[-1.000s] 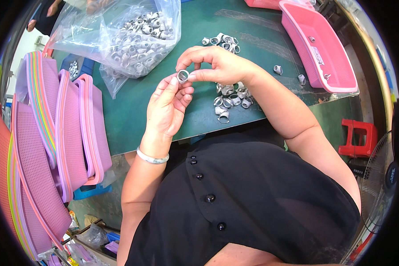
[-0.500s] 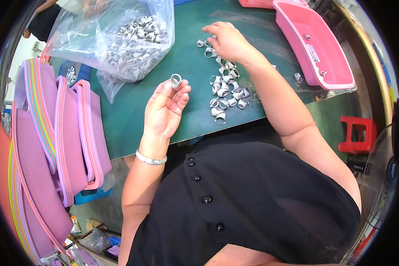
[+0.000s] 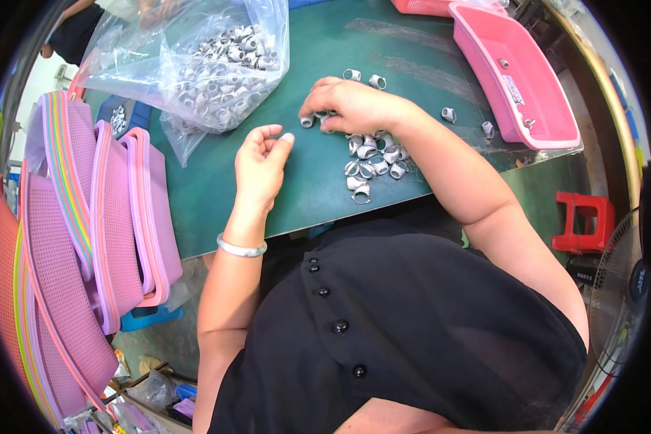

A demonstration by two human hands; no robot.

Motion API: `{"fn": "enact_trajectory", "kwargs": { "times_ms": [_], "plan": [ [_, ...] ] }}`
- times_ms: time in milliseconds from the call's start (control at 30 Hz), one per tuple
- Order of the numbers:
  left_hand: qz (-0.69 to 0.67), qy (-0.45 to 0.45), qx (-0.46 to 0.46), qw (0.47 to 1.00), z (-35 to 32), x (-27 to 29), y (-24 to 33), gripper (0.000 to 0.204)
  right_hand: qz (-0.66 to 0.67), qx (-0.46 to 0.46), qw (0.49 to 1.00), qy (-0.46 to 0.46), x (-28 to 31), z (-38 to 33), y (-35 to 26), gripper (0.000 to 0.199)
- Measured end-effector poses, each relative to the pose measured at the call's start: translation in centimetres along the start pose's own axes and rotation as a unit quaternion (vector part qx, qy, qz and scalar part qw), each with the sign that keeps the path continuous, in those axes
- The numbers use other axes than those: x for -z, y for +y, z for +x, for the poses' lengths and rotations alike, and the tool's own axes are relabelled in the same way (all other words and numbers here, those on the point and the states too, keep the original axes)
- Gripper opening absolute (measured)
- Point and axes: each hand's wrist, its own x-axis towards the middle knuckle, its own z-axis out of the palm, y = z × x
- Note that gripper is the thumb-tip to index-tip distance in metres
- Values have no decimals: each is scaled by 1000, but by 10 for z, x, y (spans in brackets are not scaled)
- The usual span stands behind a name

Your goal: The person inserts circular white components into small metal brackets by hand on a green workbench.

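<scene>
Over the table my right hand reaches in with bent fingers, closed on silver rings at its fingertips; the palm hides part of them. Just below it lies a loose pile of textured silver rings, some under the wrist. To the left, my left hand is raised above the table edge, fingers loosely curled and thumb apart from them. No ring shows in it, though the inner palm is hidden. Two single rings lie beyond my right hand.
A clear plastic bag full of rings stands at the back left. At the right edge is a pink basket with a few pieces inside; two rings lie near it. Purple baskets are stacked at left. A red stool stands right.
My right hand has come nearer and left, onto some rings, uncovering others behind it. My left hand has turned and lifted its thumb; the ring it pinched is no longer visible there.
</scene>
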Motion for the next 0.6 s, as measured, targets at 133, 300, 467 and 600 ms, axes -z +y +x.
{"fn": "enact_trajectory", "kwargs": {
  "times_ms": [133, 300, 467, 600],
  "plan": [
    [397, 43, -181, 899, 2, -11, 8, 40, 52, 19, 998, -14, -4, 2, -17, 39],
    [378, 13, -152, 913, 5, -11, 10, 28, 45, -13, 998, -29, -1, 0, -17, 41],
    [292, 11, -199, 935, 5, -3, -1, 17, -4, 9, 1000, 3, -2, -3, -17, 39],
    [197, 37, -261, 944, -4, -1, -2, 14, -5, 12, 1000, 14, -1, -1, -17, 33]
  ]
}}
